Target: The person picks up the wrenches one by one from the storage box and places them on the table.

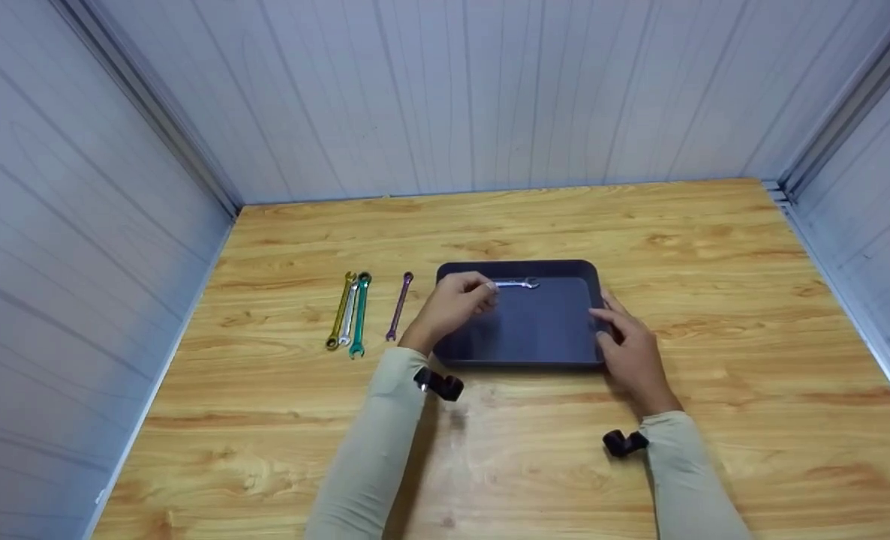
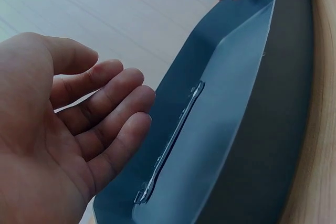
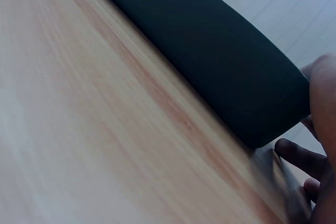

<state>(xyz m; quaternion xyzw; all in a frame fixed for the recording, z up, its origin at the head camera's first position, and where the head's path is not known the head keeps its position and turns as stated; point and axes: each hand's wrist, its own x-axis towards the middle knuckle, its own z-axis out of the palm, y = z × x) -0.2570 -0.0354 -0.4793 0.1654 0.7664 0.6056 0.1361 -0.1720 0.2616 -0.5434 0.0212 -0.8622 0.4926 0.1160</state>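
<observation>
A dark rectangular tray [image 1: 535,364] stands on the table. In it, along the far wall, lies a silver combination wrench [image 1: 520,284], which shows whole in the left wrist view as a thin wrench [image 2: 171,146] on the tray floor. My left hand [image 1: 456,301] hovers over the tray's left side, fingers loosely bent and apart from the wrench, palm bare. At the right wall, my right hand [image 1: 631,352] grips the tray rim, thumb and a finger over the edge and other fingers outside. Part of those fingers [image 3: 302,158] shows beside the tray corner.
Left of the tray, a purple wrench [image 1: 400,306] lies alone. Farther left, a yellow wrench [image 1: 341,311], a silver wrench [image 1: 349,313] and a green wrench [image 1: 360,315] lie side by side. Pale panel walls [image 1: 490,97] enclose the back and sides of the wooden table [image 1: 527,465].
</observation>
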